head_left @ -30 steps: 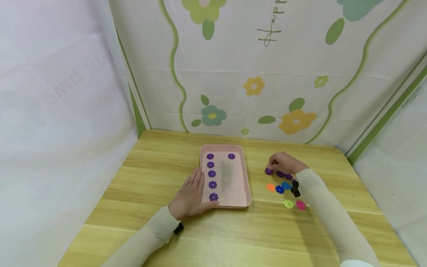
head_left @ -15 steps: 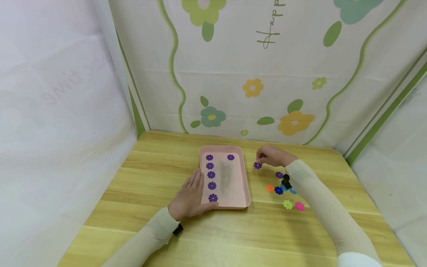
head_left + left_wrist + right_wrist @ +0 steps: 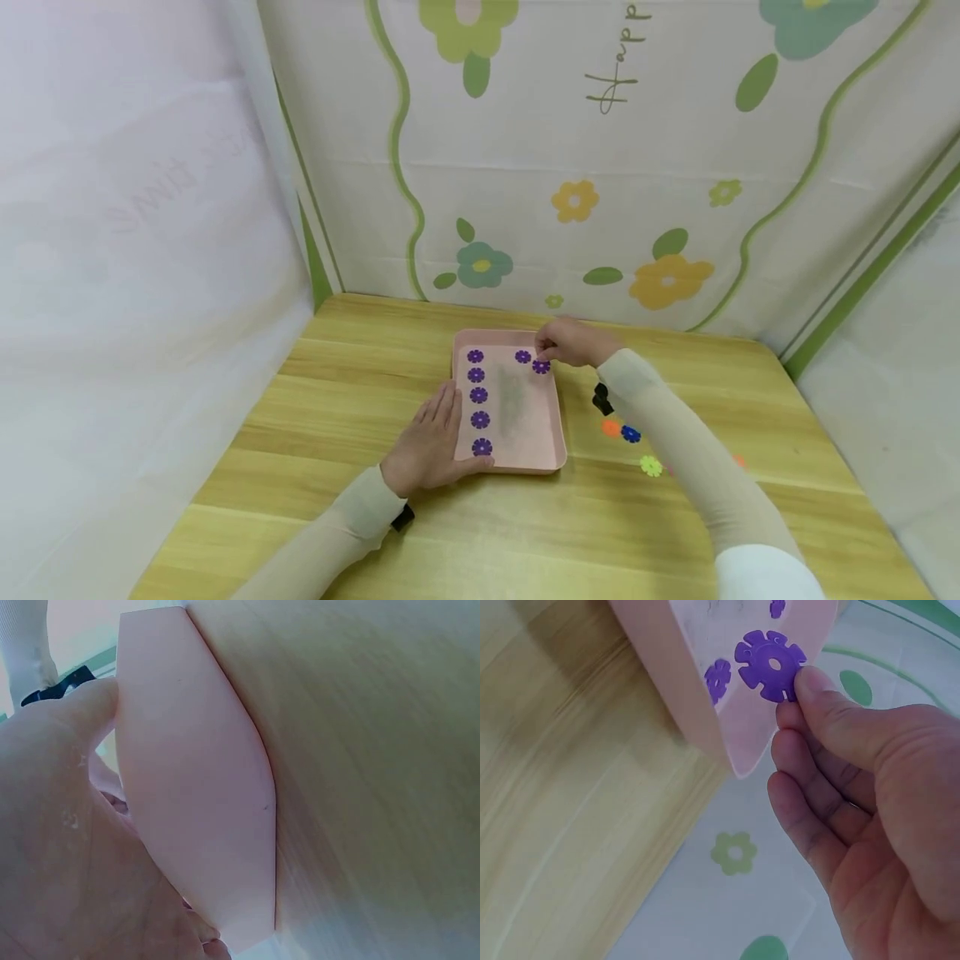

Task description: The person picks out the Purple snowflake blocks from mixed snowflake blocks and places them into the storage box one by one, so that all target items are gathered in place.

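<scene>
A purple snowflake disc [image 3: 541, 367] is pinched between the thumb and finger of my right hand [image 3: 576, 342]. In the right wrist view the notched disc [image 3: 771, 664] is held over the corner of the pink tray [image 3: 656, 682]. Flat, with fingers straight, my left hand [image 3: 426, 442] rests on the near left corner of the tray [image 3: 525, 450]. Its palm lies along the tray's outer wall [image 3: 199, 772] in the left wrist view. Inside the tray, several purple discs [image 3: 478, 395] line the left side, and a single purple disc [image 3: 522, 357] sits at the far right.
Right of the tray, an orange disc [image 3: 611, 427], a dark blue disc [image 3: 631, 434] and a yellow-green disc [image 3: 651, 466] lie on the wooden table [image 3: 517, 533]. My right forearm hides part of that group. A flower-printed cloth [image 3: 495, 200] hangs behind.
My right hand has carried the pinched purple disc leftward from the loose discs to above the tray's far right corner. My left hand has stayed on the tray.
</scene>
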The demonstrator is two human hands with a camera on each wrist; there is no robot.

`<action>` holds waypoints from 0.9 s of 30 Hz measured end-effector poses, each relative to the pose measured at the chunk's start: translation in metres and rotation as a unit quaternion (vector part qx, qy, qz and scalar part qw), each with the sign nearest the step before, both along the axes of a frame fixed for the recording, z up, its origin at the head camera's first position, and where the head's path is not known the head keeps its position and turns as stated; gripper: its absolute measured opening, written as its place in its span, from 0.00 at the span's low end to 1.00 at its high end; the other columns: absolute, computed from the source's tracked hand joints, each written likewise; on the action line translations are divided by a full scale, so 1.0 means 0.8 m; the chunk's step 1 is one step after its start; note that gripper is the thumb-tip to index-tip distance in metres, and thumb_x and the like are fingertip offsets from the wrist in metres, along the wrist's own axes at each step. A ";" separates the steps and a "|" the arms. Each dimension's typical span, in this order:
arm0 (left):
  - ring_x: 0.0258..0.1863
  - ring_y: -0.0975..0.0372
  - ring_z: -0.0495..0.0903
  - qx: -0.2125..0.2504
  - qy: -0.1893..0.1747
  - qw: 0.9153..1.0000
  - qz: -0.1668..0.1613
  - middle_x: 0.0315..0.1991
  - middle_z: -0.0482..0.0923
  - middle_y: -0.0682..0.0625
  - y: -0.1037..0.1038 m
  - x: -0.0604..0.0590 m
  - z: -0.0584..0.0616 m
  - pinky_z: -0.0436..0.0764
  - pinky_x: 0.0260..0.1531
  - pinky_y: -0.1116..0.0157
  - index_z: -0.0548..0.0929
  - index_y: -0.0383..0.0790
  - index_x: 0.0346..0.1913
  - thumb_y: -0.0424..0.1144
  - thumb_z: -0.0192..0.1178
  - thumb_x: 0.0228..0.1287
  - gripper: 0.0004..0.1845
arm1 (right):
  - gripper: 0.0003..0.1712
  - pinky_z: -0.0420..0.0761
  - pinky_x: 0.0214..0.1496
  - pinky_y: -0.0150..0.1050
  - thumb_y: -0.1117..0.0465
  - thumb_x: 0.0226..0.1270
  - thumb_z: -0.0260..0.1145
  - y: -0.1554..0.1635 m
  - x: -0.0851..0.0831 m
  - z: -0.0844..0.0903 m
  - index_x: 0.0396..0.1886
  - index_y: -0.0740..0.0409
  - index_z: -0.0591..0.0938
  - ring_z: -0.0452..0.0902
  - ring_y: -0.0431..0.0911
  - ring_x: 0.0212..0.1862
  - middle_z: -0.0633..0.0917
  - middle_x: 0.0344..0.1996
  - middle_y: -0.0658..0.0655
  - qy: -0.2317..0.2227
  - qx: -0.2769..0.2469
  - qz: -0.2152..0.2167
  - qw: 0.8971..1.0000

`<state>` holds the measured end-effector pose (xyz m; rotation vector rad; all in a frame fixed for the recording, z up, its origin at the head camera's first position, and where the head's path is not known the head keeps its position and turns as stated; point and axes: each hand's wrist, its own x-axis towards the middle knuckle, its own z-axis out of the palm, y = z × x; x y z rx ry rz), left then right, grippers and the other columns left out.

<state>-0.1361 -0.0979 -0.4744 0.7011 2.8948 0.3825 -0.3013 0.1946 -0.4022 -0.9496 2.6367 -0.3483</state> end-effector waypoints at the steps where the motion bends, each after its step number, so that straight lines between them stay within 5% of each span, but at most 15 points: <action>1: 0.86 0.41 0.46 -0.001 0.000 1.000 0.000 0.86 0.41 0.31 0.000 0.000 0.000 0.57 0.83 0.44 0.48 0.26 0.84 0.79 0.54 0.66 0.65 | 0.11 0.73 0.36 0.35 0.61 0.78 0.67 -0.004 0.000 -0.002 0.32 0.58 0.85 0.68 0.40 0.27 0.85 0.28 0.58 0.000 -0.002 0.002 1.000; 5: 0.86 0.40 0.47 -0.001 0.004 1.000 0.002 0.86 0.43 0.30 0.000 0.002 0.002 0.59 0.82 0.43 0.49 0.26 0.83 0.78 0.55 0.66 0.65 | 0.10 0.74 0.36 0.35 0.65 0.78 0.66 -0.017 -0.002 -0.010 0.33 0.61 0.85 0.70 0.40 0.28 0.87 0.32 0.64 -0.004 -0.013 0.003 1.000; 14: 0.86 0.41 0.48 0.001 0.006 1.000 0.005 0.86 0.43 0.31 -0.001 0.003 0.002 0.60 0.82 0.44 0.49 0.26 0.84 0.78 0.54 0.66 0.65 | 0.09 0.77 0.35 0.33 0.66 0.75 0.69 -0.035 -0.007 -0.034 0.31 0.60 0.87 0.73 0.41 0.29 0.87 0.29 0.55 0.001 -0.022 -0.016 1.000; 21: 0.86 0.40 0.47 0.009 0.008 1.000 0.003 0.86 0.42 0.30 0.000 0.000 -0.003 0.59 0.82 0.43 0.49 0.25 0.83 0.79 0.54 0.65 0.66 | 0.18 0.70 0.33 0.31 0.68 0.77 0.66 -0.040 -0.011 -0.052 0.22 0.66 0.79 0.65 0.40 0.25 0.73 0.20 0.51 -0.006 -0.033 -0.027 0.999; 27: 0.87 0.42 0.46 -0.007 0.029 1.000 0.001 0.86 0.40 0.32 -0.001 -0.003 -0.017 0.58 0.83 0.44 0.46 0.27 0.84 0.84 0.46 0.64 0.68 | 0.12 0.77 0.36 0.32 0.67 0.75 0.68 -0.043 -0.009 -0.056 0.28 0.62 0.88 0.73 0.40 0.28 0.87 0.27 0.54 0.017 -0.015 -0.025 0.999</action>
